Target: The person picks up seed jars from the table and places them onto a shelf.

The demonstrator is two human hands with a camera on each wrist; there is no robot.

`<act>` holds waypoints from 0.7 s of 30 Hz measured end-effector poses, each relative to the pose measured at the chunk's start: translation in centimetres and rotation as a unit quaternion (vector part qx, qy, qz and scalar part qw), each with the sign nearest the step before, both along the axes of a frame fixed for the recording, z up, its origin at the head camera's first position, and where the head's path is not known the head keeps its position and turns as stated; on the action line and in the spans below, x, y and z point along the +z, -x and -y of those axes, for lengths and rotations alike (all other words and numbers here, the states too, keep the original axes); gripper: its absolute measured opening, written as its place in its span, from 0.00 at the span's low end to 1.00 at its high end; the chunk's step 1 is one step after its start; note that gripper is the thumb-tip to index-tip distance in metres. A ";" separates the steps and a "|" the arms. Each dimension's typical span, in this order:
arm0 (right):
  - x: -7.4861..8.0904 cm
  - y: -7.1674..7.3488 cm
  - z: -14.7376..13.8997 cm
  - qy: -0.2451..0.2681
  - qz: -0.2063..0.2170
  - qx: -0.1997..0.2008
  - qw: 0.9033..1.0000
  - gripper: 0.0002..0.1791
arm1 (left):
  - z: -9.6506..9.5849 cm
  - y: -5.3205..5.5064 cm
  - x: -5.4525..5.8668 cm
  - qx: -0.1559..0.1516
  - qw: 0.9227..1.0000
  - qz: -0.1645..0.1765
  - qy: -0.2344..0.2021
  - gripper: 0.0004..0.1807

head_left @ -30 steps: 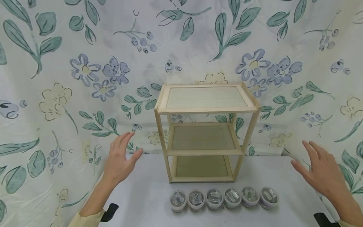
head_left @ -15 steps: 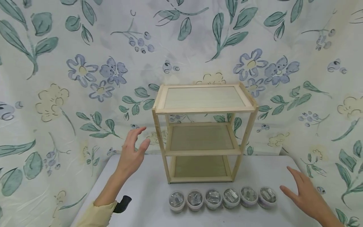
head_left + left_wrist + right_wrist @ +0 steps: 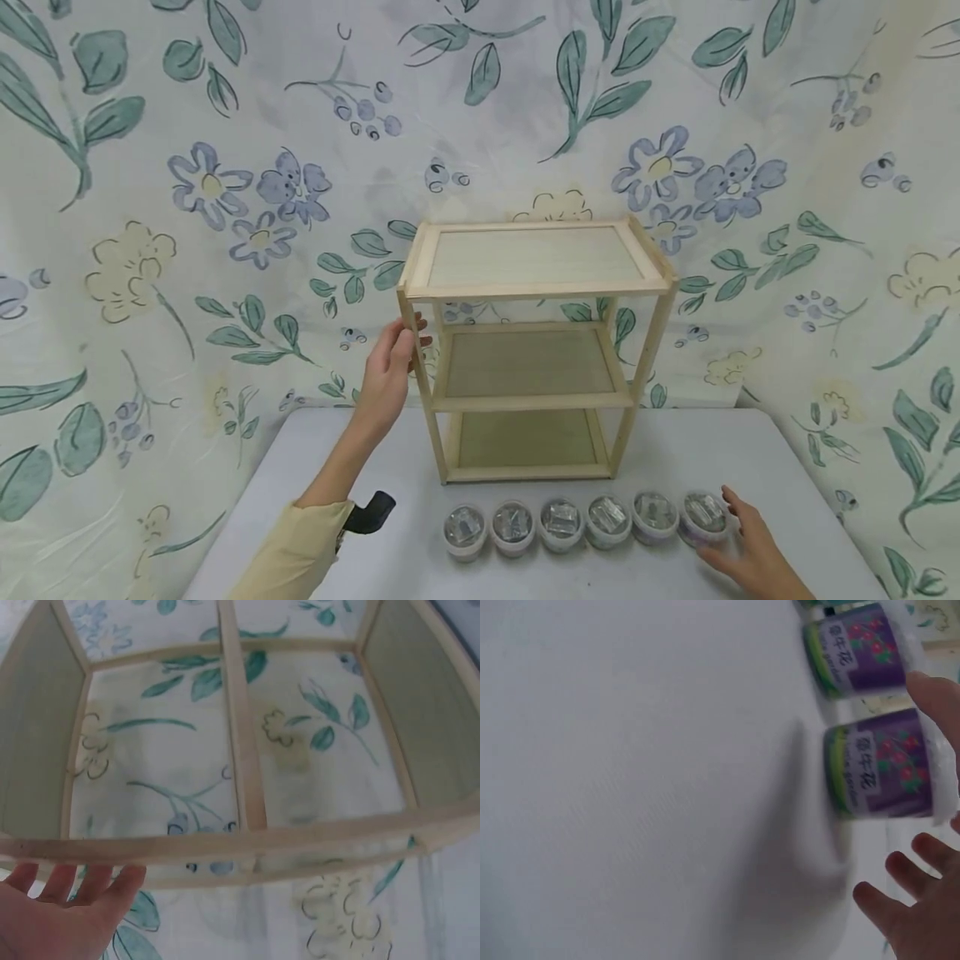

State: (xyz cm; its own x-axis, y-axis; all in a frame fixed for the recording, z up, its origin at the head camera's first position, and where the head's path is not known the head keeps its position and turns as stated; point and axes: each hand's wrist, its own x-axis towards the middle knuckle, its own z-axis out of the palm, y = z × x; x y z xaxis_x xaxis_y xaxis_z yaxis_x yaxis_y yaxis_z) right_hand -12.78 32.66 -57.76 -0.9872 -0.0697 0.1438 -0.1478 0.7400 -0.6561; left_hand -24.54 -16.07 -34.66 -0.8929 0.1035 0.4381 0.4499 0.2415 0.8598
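Cup (image 3: 703, 515) at the right end, head view: upright on the white table (image 3: 675, 450), in line with five other cups (image 3: 561, 533). Right hand (image 3: 752, 552) sits around its right and near sides, fingers apart, contact unclear. Left hand (image 3: 386, 375), well apart from the cup, is at the rack's (image 3: 532, 402) left front post, fingers reaching behind it.

Left wrist view: post hides the fingertips; firm grip or mere touch, cannot tell. Rack looks light, stiff, slim-jointed; best held by a post.

Right wrist view: cup between thumb and spread fingers. Probably light, smooth, slightly slippery; pinch the side wall, sparing the lid.
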 end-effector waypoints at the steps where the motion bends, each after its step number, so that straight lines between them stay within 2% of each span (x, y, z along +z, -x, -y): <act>1: -0.2 0.1 0.3 0.010 0.005 0.001 1.000 0.53 | -0.2 0.2 0.0 -0.005 1.000 0.001 -0.009 0.28; 4: -0.3 0.4 0.8 0.052 0.059 -0.004 0.997 0.58 | -0.8 0.6 -0.1 -0.012 0.999 0.005 -0.029 0.26; 8: -0.1 0.6 1.3 0.097 0.128 -0.028 0.987 0.64 | -1.1 0.9 -0.4 0.000 0.999 0.001 -0.046 0.21; 18: -0.5 0.7 1.9 0.105 0.153 -0.082 0.979 0.61 | -0.9 0.7 -0.4 -0.005 0.999 0.000 -0.048 0.18; 21: -0.6 0.7 1.9 0.101 0.150 -0.094 0.979 0.59 | -0.8 0.8 -0.3 -0.010 0.999 0.002 -0.046 0.18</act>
